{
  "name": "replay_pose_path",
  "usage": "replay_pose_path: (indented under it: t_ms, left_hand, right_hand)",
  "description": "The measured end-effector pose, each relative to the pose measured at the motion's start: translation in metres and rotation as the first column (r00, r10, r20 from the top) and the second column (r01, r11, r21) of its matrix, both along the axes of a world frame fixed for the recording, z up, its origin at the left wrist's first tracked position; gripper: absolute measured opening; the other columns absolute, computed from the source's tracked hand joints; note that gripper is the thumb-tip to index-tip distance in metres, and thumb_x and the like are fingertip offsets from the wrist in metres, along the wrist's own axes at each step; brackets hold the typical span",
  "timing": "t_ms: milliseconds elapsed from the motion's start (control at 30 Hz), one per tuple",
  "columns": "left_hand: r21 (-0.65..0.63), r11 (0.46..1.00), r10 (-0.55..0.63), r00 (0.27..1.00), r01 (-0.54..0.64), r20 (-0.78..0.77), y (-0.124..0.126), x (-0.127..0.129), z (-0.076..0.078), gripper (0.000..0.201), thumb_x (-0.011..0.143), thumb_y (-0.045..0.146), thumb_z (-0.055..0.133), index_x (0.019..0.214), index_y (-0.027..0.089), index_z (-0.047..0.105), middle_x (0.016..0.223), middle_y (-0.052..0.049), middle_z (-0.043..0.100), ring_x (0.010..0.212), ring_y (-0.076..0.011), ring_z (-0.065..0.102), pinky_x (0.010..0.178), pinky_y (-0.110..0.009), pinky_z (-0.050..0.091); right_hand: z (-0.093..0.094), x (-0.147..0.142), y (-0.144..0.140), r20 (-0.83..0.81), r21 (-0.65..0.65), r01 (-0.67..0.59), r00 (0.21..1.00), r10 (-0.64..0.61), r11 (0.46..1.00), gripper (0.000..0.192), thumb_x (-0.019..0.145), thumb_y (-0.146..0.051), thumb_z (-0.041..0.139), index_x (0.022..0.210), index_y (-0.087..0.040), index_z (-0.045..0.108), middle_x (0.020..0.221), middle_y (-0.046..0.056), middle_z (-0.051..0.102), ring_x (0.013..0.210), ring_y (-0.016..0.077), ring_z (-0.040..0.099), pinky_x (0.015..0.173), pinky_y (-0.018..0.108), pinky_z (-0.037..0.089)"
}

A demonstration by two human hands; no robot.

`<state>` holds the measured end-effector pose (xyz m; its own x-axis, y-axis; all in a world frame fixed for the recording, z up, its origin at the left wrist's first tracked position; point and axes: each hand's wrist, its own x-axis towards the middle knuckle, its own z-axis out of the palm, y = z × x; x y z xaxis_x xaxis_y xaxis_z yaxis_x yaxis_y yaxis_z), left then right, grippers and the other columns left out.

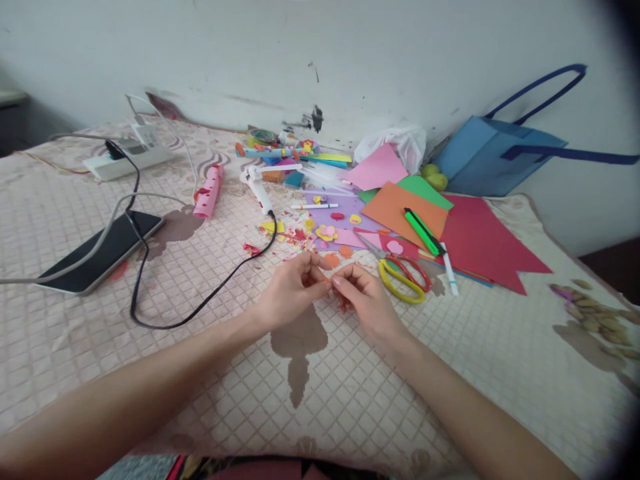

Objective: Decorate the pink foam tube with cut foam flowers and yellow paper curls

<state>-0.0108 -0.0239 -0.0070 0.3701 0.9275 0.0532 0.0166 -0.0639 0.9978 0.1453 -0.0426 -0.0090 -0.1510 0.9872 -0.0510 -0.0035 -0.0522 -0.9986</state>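
My left hand (300,288) and my right hand (364,297) meet fingertip to fingertip above the patterned cloth. Both are closed in a pinch on a small orange paper piece (343,304), mostly hidden by my fingers. Just beyond them lie orange paper cutouts (345,251). Scissors (403,281) with yellow and red handles rest near my right hand, blades pointing away. Colourful paper scraps (295,235) are scattered past my left hand, along with a pink and yellow paper flower (327,233).
A white glue gun (259,190) trails a black cord leftward. Left stand a pink paper roll (209,192), a black tablet-like device (103,253) and a power strip (127,162). Coloured sheets (490,240), a green cutter (423,231) and a blue bag (500,153) lie right.
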Motion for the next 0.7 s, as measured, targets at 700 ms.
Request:
replay_pose_path:
  t_ms: [700]
  left_hand:
    - [-0.014, 1.0, -0.017, 0.999, 0.017, 0.027, -0.0006, -0.0002, 0.0017, 0.031, 0.073, 0.017, 0.065, 0.1, 0.013, 0.052, 0.07, 0.0, 0.062, 0.066, -0.012, 0.061, 0.063, -0.025, 0.049]
  right_hand:
    - [0.0024, -0.0002, -0.0006, -0.006, -0.018, -0.002, 1.0, 0.002, 1.0, 0.023, 0.08, -0.038, 0.059, 0.069, -0.021, 0.049, 0.06, -0.004, 0.048, 0.049, 0.0083, 0.042, 0.044, 0.021, 0.035]
